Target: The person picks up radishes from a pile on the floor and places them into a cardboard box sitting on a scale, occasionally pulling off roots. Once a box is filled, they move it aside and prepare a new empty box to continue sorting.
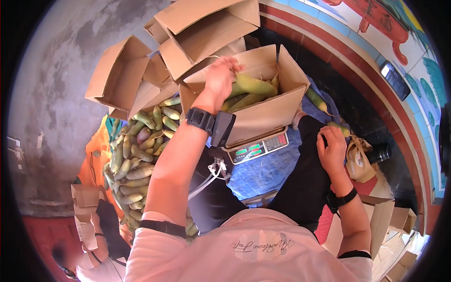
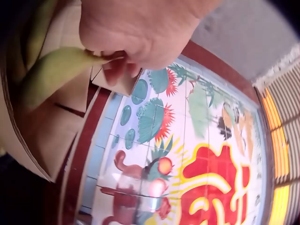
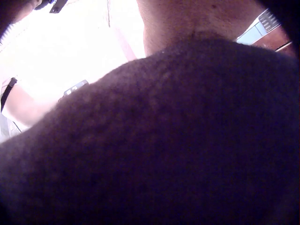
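My left hand (image 1: 221, 77) is over an open cardboard box (image 1: 265, 117), pinching a green radish (image 1: 256, 85) by its thin root end. In the left wrist view the fingers of my left hand (image 2: 140, 33) close on that root, and the radish (image 2: 58, 70) slants down into the box. More green radishes lie beneath it. The box stands on a digital scale (image 1: 258, 149) with lit displays. On my knee rests my right hand (image 1: 333, 149), fingers loosely bent and holding nothing. Dark trouser cloth (image 3: 164, 131) fills most of the right wrist view.
A heap of radishes (image 1: 136, 162) lies on the left, below open cardboard boxes (image 1: 117, 70). Blue sheeting (image 1: 263, 176) covers the floor. Beyond the box, a lone radish (image 1: 317, 100) lies near a tiled wall (image 1: 425, 94). Another person (image 1: 94, 249) sits at lower left.
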Tool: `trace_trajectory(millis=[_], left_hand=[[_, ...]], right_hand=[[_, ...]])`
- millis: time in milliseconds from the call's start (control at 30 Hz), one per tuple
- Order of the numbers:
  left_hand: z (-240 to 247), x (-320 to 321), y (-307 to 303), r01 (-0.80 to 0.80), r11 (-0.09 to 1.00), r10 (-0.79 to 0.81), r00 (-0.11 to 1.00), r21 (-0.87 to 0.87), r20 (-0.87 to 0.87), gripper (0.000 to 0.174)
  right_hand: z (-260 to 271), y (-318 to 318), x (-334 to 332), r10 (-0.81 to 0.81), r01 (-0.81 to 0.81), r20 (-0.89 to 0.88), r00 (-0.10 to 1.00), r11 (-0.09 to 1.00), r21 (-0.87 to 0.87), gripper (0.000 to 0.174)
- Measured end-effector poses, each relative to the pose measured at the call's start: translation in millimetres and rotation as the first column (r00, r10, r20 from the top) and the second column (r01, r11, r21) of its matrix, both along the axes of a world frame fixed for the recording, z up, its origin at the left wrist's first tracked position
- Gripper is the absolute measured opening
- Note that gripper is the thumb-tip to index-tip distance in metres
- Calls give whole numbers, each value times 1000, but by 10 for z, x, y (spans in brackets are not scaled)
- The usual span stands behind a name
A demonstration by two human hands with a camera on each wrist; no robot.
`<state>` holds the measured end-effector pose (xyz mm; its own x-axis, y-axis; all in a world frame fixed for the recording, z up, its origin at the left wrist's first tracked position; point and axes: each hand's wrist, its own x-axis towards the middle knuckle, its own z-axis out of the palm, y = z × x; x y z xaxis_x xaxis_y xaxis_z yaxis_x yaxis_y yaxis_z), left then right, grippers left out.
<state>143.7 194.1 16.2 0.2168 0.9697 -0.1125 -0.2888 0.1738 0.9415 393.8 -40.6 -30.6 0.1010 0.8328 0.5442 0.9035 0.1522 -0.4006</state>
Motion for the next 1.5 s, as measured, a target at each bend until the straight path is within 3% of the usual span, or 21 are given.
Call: trace_trajectory(millis=[33, 67, 100, 133, 333, 367, 433, 600, 667, 767, 1033, 1067, 1233, 1367, 1400, 1433, 1467, 1500], left_hand=[[-66, -74, -15, -6, 1000, 6, 1000, 0, -1, 10], [-129, -146, -43, 173, 984, -177, 958, -35, -227, 11], [-185, -223, -62, 335, 936, -349, 833, -110, -430, 13], [-235, -325, -85, 377, 915, -398, 776, -147, -489, 14], [-266, -738, -295, 375, 914, -402, 773, -157, -491, 18], [-245, -800, -345, 362, 919, -391, 780, -158, -488, 18], [-193, -927, -450, 335, 942, -248, 653, -21, -715, 21], [49, -1253, -838, 166, 971, 5, 706, 172, -708, 22], [-4, -1466, -934, 86, 959, 111, 763, 270, -637, 21], [-121, -1813, -1109, -70, 945, 256, 764, 319, -592, 21], [-1058, -2758, -1745, -409, 894, 431, 671, 183, -603, 20], [-1234, -2878, -1839, -425, 891, 409, 600, 160, -687, 20], [-2226, -3281, -2380, -442, 897, 252, 509, 1, -823, 23], [-2663, -3340, -2743, -446, 885, 81, 431, -134, -899, 27], [-2652, -3317, -2826, -395, 905, -2, 364, -157, -931, 26], [-2813, -3393, -2895, -401, 901, -4, 368, -163, -930, 26], [-2823, -3412, -2917, -117, 981, -140, 116, -154, -983, 25], [-2835, -3423, -2947, 174, 961, -186, -171, -216, -968, 24]], right_hand=[[-6, 0, -5, 2, -2, -1, 1000, 1000, 4, 9], [-14, 4, -6, 8, -8, -2, 1000, 1000, 4, 9], [-21, 7, -2, 9, -9, -1, 1000, 1000, 10, 9], [-23, 7, -3, 9, -9, 0, 1000, 1000, 15, 9], [10, 12, -46, 15, -15, 7, 1000, 1000, 9, 9], [11, 14, -53, 30, -30, 9, 1000, 1000, 7, 9], [5, 9, -56, 21, -21, 18, 1000, 1000, 5, 9], [12, 27, -80, 37, -36, 39, 999, 999, -16, 8], [6, 31, -87, 49, -48, 40, 998, 998, -27, 8], [-25, 36, -86, 63, -62, 34, 997, 997, -39, 6], [-23, 60, -142, 55, -48, 110, 992, 997, -65, 5], [-31, 63, -145, 50, -42, 113, 992, 997, -68, 5], [-1, 90, -193, 73, -62, 149, 986, 995, -78, 5], [-10, 96, -206, 77, -61, 169, 983, 994, -96, 6], [-12, 101, -205, 84, -68, 172, 981, 993, -100, 6], [-14, 105, -205, 85, -68, 181, 980, 993, -97, 6], [-16, 109, -208, 86, -69, 189, 978, 993, -95, 7], [-18, 111, -209, 94, -75, 191, 977, 992, -101, 7]])
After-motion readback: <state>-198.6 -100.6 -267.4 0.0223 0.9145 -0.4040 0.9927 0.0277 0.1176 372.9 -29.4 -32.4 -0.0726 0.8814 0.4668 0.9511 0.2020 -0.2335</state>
